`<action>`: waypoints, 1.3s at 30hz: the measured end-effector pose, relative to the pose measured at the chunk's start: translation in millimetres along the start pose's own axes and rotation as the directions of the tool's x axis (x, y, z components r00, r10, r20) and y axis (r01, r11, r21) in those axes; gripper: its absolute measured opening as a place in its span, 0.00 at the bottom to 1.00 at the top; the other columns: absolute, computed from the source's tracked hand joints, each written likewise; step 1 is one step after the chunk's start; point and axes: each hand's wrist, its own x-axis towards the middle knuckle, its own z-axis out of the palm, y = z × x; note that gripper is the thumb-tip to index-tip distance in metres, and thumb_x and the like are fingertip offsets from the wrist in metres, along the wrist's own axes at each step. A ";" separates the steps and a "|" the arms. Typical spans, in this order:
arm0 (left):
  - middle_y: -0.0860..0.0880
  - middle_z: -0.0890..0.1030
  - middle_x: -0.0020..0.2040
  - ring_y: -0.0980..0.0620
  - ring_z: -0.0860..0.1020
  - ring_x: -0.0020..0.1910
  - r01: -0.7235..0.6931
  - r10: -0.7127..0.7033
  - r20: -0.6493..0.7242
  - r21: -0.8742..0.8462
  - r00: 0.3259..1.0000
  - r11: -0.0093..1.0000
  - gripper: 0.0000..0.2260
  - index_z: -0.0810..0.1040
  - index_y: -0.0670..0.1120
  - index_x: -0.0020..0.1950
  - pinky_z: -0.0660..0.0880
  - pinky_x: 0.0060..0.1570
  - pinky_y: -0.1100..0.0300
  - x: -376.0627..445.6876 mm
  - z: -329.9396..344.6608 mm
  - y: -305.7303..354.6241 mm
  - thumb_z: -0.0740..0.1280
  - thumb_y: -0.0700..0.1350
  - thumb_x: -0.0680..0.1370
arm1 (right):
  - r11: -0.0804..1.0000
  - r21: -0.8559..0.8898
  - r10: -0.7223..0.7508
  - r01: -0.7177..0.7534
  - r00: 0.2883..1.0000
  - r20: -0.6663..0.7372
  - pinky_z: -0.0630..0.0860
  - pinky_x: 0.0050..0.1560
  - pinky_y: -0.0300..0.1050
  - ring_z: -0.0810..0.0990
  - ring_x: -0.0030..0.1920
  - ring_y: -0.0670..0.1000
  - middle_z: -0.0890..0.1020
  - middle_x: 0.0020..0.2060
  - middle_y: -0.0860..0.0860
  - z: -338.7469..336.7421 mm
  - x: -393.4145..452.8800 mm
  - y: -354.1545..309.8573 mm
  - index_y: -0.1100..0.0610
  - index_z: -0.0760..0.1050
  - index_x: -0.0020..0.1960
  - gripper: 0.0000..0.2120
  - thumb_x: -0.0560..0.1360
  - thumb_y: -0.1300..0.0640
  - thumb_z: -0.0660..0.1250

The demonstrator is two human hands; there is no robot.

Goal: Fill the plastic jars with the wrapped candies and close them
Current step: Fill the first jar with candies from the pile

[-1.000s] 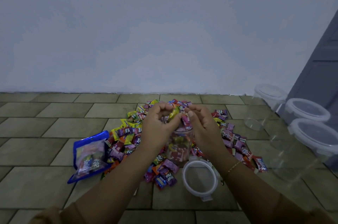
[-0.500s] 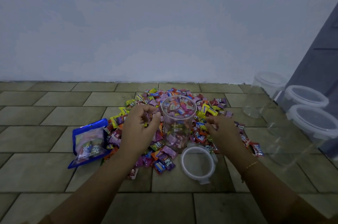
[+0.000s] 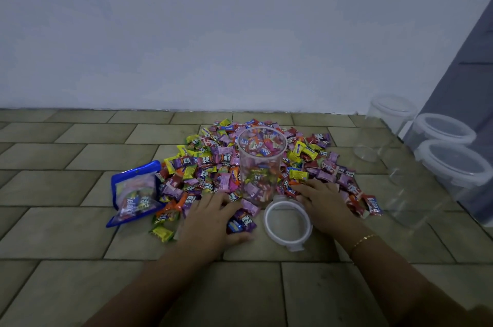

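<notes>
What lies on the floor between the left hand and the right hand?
In the head view, the round jar lid lies between the left hand and right hand, beside some wrapped candies.

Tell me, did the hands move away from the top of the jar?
Yes. Both the left hand and right hand came down from above the open jar to the candy pile on the floor, either side of the lid.

The picture is dim, with a cool bluish cast over the wall (image 3: pixel 240 33). Light is soft and even, so the floor (image 3: pixel 66 193) carries only faint shadows. The forearms nearest the camera are dark and slightly soft. Floor tile lines bend near the picture's edges from the wide lens. The clear jars (image 3: pixel 416 166) right of the candy pile (image 3: pixel 213 166) look hazy.
</notes>
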 end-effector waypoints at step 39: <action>0.52 0.70 0.69 0.54 0.68 0.67 0.076 -0.049 0.223 -0.113 0.974 0.991 0.20 0.70 0.53 0.70 0.64 0.65 0.62 8.0 -29.5 -6.2 0.63 0.43 0.78 | 0.761 0.550 0.078 0.344 0.793 -0.604 0.71 0.47 0.34 0.75 0.47 0.44 0.78 0.50 0.46 -99.2 -10.7 -80.0 0.53 0.74 0.62 0.16 0.74 0.54 0.68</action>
